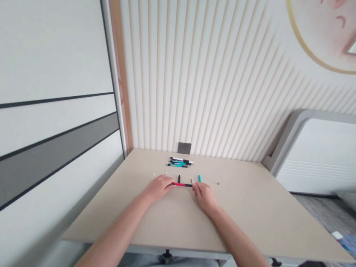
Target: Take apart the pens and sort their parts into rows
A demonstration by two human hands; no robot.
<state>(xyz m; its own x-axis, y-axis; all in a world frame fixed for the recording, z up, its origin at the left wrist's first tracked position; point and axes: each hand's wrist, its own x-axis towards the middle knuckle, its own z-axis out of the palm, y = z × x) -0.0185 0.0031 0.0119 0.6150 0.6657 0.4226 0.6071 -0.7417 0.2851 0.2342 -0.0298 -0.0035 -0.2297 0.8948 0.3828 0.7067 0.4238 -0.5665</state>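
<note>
A red and black pen (182,185) lies crosswise at the middle of the desk, held between my two hands. The fingers of my left hand (158,187) are closed around its left end. At the black right end, my right hand (205,195) pinches with thumb and fingers. Just beyond the pen stands out a short black pen part (179,179). A teal tube (200,178) lies by my right fingertips, next to a tiny dark piece (191,181). Another tiny piece (166,173) rests past my left hand. The pen tips are hidden by my fingers.
Several teal, black and white pens (180,163) lie in a group toward the back of the beige desk (251,223). A small metallic piece (218,183) is to the right. Behind are a ribbed wall and a dark socket (184,148); a cabinet (34,155) stands left.
</note>
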